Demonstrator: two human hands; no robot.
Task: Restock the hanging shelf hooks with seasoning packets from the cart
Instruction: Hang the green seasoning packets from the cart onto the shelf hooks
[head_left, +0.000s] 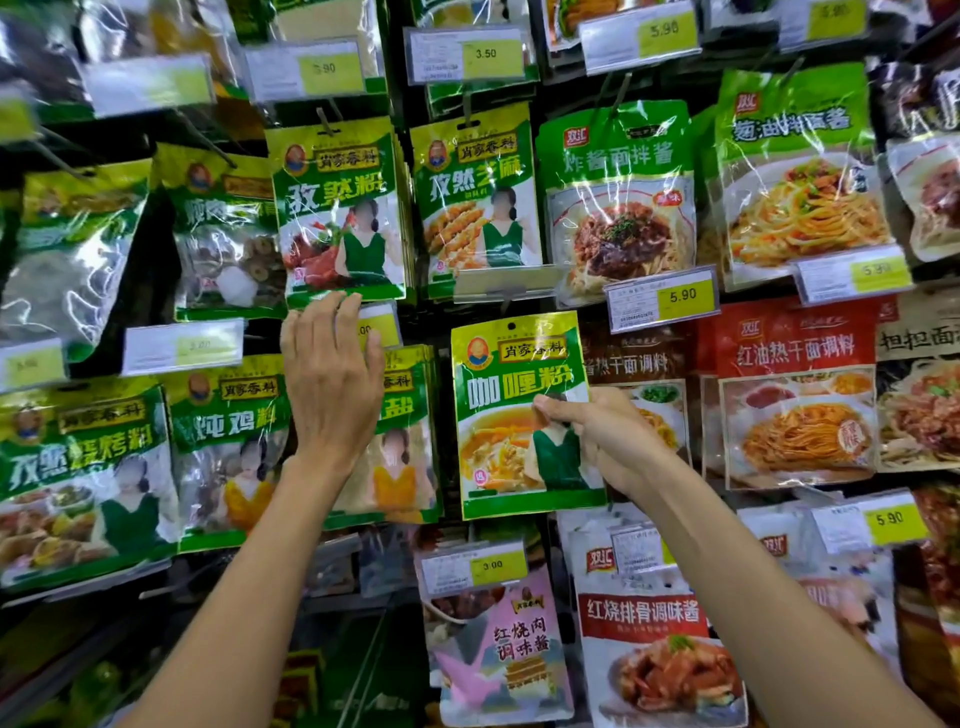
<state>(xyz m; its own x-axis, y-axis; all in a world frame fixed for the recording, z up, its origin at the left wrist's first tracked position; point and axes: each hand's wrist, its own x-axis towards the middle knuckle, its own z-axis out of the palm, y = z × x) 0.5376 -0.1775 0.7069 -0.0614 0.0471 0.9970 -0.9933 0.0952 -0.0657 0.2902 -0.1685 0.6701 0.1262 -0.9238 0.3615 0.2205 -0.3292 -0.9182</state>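
Left hand (332, 374): raised, fingers straight and loose, holding nothing, tips touching the bottom edge of the hanging cumin packet (337, 208). Right hand (597, 436): pinches the right edge of the curry packet (519, 415). That packet is green and yellow with a soup picture, upright, just below a blank tag holder (504, 283).

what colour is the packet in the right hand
The packet pinched by the right hand is green with a gold-yellow top; head view.
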